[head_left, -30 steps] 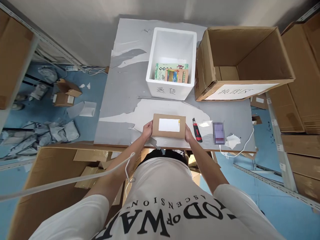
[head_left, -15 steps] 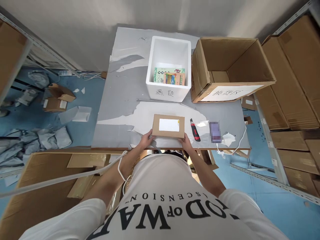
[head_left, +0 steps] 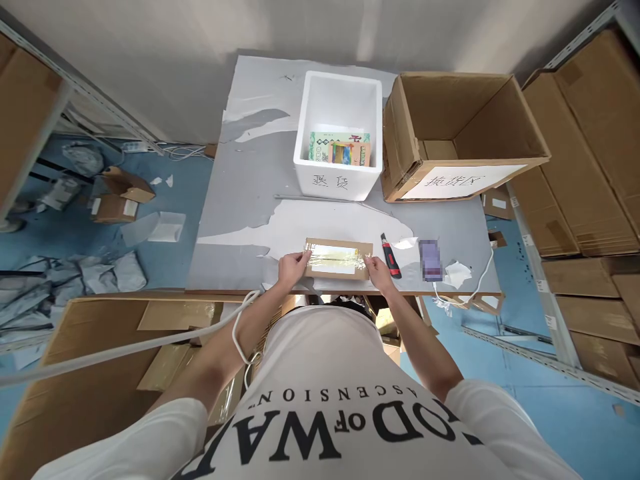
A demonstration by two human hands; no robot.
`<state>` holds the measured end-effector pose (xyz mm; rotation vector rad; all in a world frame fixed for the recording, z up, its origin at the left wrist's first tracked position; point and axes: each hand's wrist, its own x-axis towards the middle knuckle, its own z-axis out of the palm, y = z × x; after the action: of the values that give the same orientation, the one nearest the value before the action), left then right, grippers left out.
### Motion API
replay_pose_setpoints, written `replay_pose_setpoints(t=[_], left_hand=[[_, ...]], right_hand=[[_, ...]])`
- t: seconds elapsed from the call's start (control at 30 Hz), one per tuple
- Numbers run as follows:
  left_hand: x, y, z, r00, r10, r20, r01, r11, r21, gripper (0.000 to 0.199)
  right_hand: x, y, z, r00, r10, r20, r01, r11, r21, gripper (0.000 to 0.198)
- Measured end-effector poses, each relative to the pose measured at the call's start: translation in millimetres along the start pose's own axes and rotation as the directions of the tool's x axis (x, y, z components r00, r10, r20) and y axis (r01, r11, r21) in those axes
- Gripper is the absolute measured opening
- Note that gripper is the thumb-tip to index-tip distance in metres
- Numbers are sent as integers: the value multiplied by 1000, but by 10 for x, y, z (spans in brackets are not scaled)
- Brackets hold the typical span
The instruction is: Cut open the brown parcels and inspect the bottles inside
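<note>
A small brown cardboard box is held near the front edge of the table. Its upper face bears a white label, crossed by a shiny, yellowish band that looks like clear tape catching light. My left hand grips its left end, fingers closed with the thumb on top. At the right end my right hand is closed on it the same way. Just right of the box lies a red and black utility knife, nearest to my right hand and not touched by it.
Behind the box stand a white foam bin with books inside and a large open cardboard box. A blurred purple phone-like object, paper scraps and a white cable lie to the right. A big carton is at lower left.
Both hands have shifted up onto the ends of the box. The box has tilted and moved slightly nearer the table edge, and a shiny band now shows over its label.
</note>
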<state>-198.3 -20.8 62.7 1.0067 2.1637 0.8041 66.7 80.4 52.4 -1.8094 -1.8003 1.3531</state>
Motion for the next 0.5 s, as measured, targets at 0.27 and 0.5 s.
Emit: replay_pose_setpoints(t=[0.27, 0.5], left_hand=[[135, -65, 20, 998, -64, 26, 66, 995, -76, 53], [185, -309, 53, 981, -152, 123, 189, 894, -407, 48]], right_hand=[[214, 70, 36, 999, 45, 28, -47, 996, 73, 47], [195, 355, 2, 992, 42, 116, -82, 929, 362, 49]])
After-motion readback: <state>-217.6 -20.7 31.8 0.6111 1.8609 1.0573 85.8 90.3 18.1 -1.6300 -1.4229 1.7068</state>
